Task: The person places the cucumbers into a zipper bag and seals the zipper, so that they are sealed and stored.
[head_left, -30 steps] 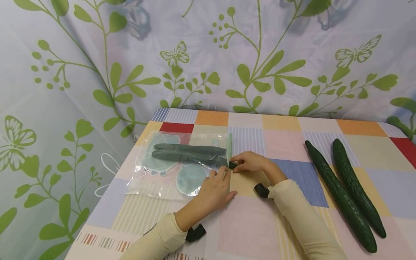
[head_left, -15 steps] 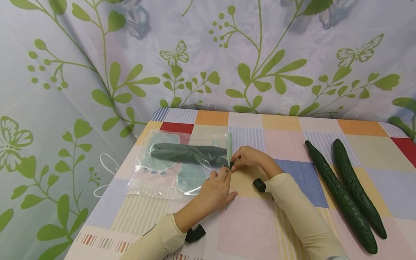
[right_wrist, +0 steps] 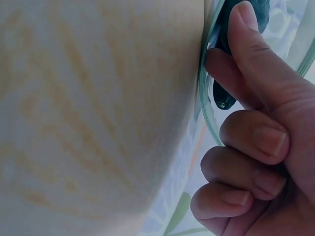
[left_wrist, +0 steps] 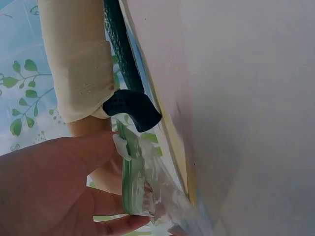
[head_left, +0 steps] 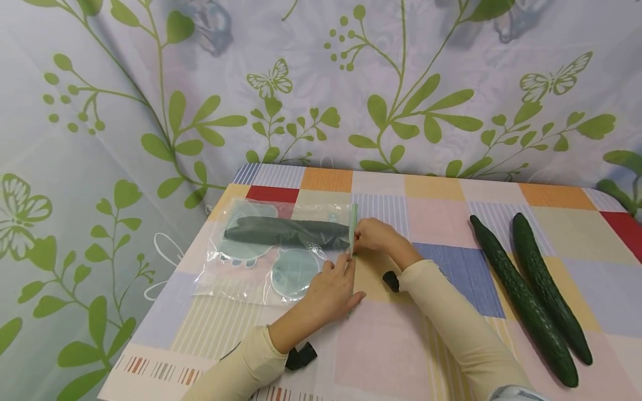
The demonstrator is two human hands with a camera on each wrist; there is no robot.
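Two dark green cucumbers (head_left: 286,231) lie side by side inside a clear zip bag (head_left: 241,284), flat on the table at the left. My left hand (head_left: 328,292) holds the bag's lower mouth edge; in the left wrist view the green zip strip (left_wrist: 129,177) and its white slider (left_wrist: 121,147) sit between thumb and fingers. At the bag's mouth, my right hand (head_left: 376,235) has thumb and forefinger on the end of one cucumber (right_wrist: 224,96), the other fingers curled. The fingertips are partly hidden in the head view.
Two more cucumbers (head_left: 524,301) lie loose at the right of the patchwork-patterned table (head_left: 381,345). A patterned curtain (head_left: 311,72) hangs behind the far table edge. Dark wrist pieces (head_left: 301,356) show at both cuffs.
The right hand has moved left to the bag's mouth, and the lower cucumber has slid further left into the bag. The left hand has stayed at the mouth edge.
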